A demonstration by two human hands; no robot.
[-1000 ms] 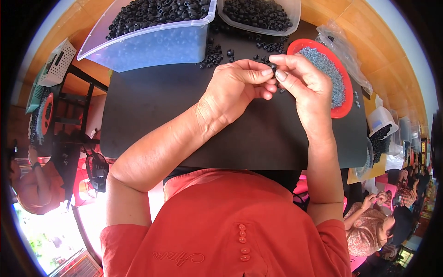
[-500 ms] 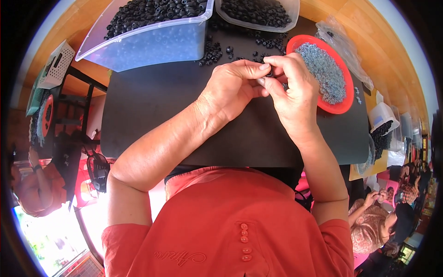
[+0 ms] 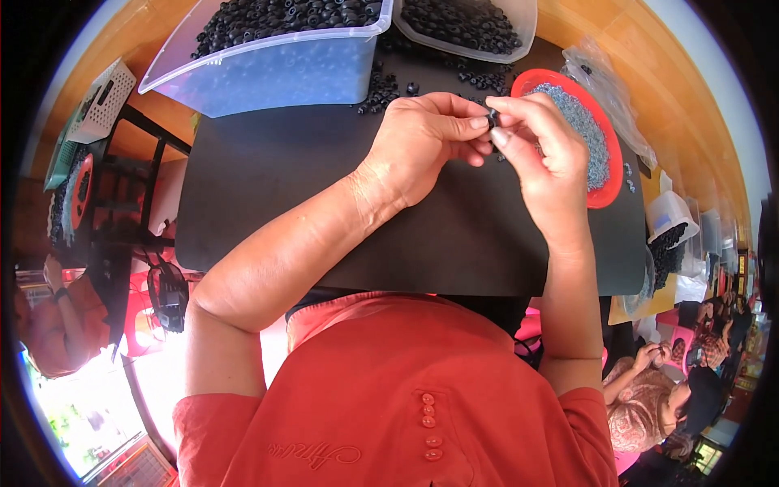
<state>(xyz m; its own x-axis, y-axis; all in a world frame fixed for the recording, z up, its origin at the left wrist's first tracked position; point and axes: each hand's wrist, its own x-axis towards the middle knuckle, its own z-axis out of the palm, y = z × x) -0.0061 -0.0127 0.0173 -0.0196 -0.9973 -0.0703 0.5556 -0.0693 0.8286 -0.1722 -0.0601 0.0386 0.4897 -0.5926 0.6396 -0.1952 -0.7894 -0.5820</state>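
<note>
A small round black plastic part (image 3: pixel 492 118) is pinched between my two hands above the dark tabletop. My left hand (image 3: pixel 430 142) grips it from the left with thumb and fingertips. From the other side my right hand (image 3: pixel 545 150) closes thumb and index finger on the same part; its far side is hidden by my fingers. Behind my right hand lies a red plate (image 3: pixel 610 158) heaped with small clear-grey pieces (image 3: pixel 580 109). Several loose black parts (image 3: pixel 380 91) are scattered beyond my left hand.
A large clear bin (image 3: pixel 276 77) of black parts stands at the back left, beside a smaller clear tub (image 3: pixel 507 53) of similar ones. A crumpled plastic bag (image 3: pixel 613 93) lies right of the plate. Another person (image 3: pixel 649 402) sits at the right with hands raised.
Both hands have shifted slightly right. My right fingers have opened out a little, so the black part shows more between the fingertips. The view has tilted slightly.
</note>
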